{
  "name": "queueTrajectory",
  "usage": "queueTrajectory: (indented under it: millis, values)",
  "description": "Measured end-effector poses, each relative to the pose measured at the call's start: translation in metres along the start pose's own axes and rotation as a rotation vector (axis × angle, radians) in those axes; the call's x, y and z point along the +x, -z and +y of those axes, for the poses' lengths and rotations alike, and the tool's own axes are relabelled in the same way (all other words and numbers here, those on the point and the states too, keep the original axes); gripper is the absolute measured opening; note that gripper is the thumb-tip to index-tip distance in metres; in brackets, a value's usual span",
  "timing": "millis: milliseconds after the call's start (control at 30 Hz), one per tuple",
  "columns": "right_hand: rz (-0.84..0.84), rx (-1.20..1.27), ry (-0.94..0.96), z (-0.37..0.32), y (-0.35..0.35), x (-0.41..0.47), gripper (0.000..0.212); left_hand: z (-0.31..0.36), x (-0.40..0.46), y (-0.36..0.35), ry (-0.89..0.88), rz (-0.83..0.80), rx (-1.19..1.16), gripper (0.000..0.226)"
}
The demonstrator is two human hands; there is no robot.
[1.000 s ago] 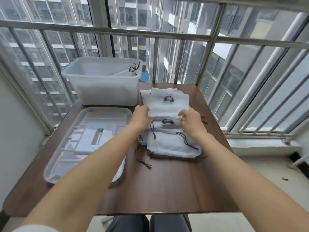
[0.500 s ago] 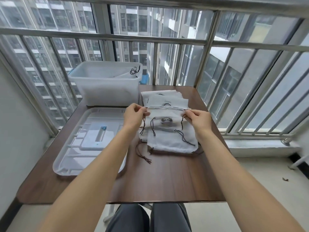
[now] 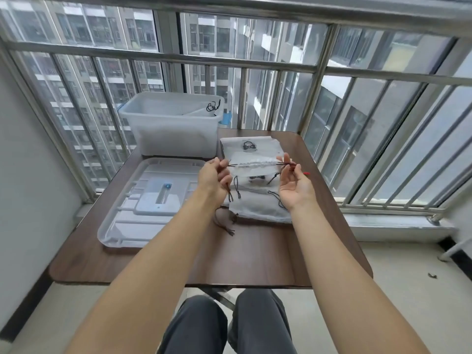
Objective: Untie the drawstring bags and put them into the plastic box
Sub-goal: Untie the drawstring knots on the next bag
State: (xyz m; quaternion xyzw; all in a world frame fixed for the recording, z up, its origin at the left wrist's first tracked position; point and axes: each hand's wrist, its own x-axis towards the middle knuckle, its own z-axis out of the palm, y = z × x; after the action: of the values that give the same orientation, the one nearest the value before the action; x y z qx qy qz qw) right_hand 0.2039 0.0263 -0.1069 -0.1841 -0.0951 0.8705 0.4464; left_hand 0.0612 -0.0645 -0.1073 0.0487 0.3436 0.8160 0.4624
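Brown wood-look table (image 3: 255, 256) on a balcony, metal window bars (image 3: 316, 70) all around and apartment blocks outside. Left hand (image 3: 213, 178) and right hand (image 3: 293, 183) each pinch a dark cord end of one white drawstring bag (image 3: 252, 166), held stretched in the air above the stack of bags (image 3: 258, 205) at about 1 o'clock from table center. The plastic box (image 3: 173, 131) is at 11 o'clock, its clear lid (image 3: 143, 203) lying flat at 9. Grey floor (image 3: 408, 290) below.

A dark wood table (image 3: 255, 261) stands against a barred steel window railing (image 3: 316, 70), daylit apartment towers beyond.
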Motion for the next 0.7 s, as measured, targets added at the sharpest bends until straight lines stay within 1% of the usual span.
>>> queueTrajectory:
  millis: [67, 100, 133, 200, 233, 267, 300, 333, 400, 433, 500, 533, 600, 667, 700]
  values:
    - [0.011, -0.067, 0.053, -0.001, -0.001, -0.001, 0.028, 0.000, 0.000, 0.003, -0.175, 0.050, 0.487, 0.028]
    - [0.018, -0.102, 0.089, -0.002, -0.002, -0.001, 0.027, 0.001, 0.000, 0.005, -0.281, 0.038, 0.761, 0.024]
    - [0.032, -0.119, 0.114, -0.004, -0.002, -0.001, 0.026, 0.004, -0.001, 0.006, -0.392, -0.007, 1.016, 0.020]
    - [0.053, -0.159, 0.147, -0.006, -0.003, 0.001, 0.023, 0.011, -0.003, 0.008, -0.578, -0.146, 1.436, 0.012]
    - [0.042, -0.254, 0.176, -0.008, -0.003, 0.001, 0.023, 0.014, -0.003, 0.009, -0.666, -0.214, 1.598, 0.011]
    - [0.012, -0.414, 0.225, -0.010, -0.004, 0.002, 0.023, 0.017, 0.000, 0.013, -0.755, -0.279, 1.726, 0.012]
    - [-0.034, -0.642, 0.297, -0.012, -0.004, 0.003, 0.023, 0.019, 0.003, 0.016, -0.834, -0.338, 1.824, 0.012]
    - [-0.089, -0.921, 0.387, -0.014, -0.006, 0.002, 0.021, 0.020, 0.005, 0.021, -0.898, -0.385, 1.893, 0.011]
    - [-0.203, -1.481, 0.582, -0.018, -0.008, -0.002, 0.016, 0.024, 0.009, 0.026, -1.005, -0.449, 1.972, 0.010]
    - [-0.260, -1.682, 0.671, -0.019, -0.007, -0.003, 0.014, 0.026, 0.009, 0.027, -1.055, -0.486, 2.005, 0.010]
    - [-0.420, -1.931, 0.806, -0.024, -0.004, -0.004, 0.013, 0.030, 0.009, 0.026, -1.165, -0.552, 2.048, 0.011]
    - [-0.509, -2.029, 0.836, -0.025, 0.000, -0.003, 0.013, 0.031, 0.009, 0.027, -1.228, -0.567, 2.052, 0.013]
    - [-0.628, -2.270, 0.868, -0.025, 0.006, -0.002, 0.012, 0.032, 0.006, 0.027, -1.310, -0.536, 2.077, 0.018]
    - [-0.662, -2.495, 0.920, -0.027, 0.008, 0.001, 0.017, 0.030, 0.004, 0.029, -1.337, -0.475, 2.129, 0.027]
    - [-0.629, -2.553, 0.924, -0.028, 0.008, 0.000, 0.020, 0.030, 0.001, 0.029, -1.346, -0.438, 2.152, 0.032]
